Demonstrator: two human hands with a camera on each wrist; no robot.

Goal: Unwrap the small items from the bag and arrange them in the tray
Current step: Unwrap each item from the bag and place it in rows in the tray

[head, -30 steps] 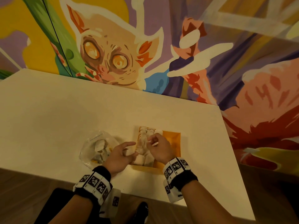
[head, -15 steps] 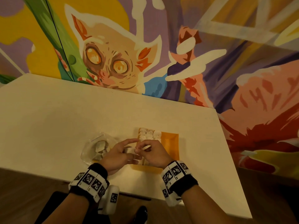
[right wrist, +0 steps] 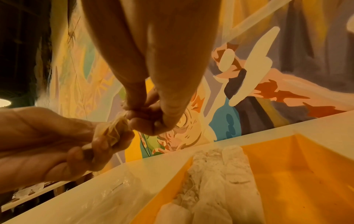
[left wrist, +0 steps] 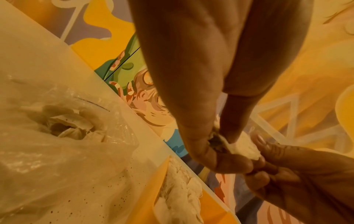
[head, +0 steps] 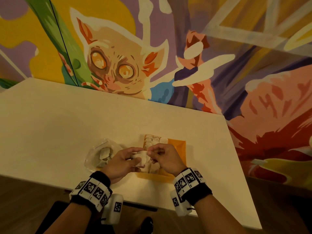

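Note:
A small white tea bag hangs between both hands above the near left corner of the orange tray. My left hand grips its body. My right hand pinches its string at the top. Several unwrapped tea bags lie in rows in the tray's left part. The clear plastic bag, with more tea bags inside, lies left of the tray.
The white table ends at a painted mural wall behind. Its near edge runs just under my wrists, and its right edge lies a short way past the tray. The tray's right half shows bare orange.
Both hands came together from over the tray toward its near left corner, and now hold one tea bag between them. The camera view tilted slightly.

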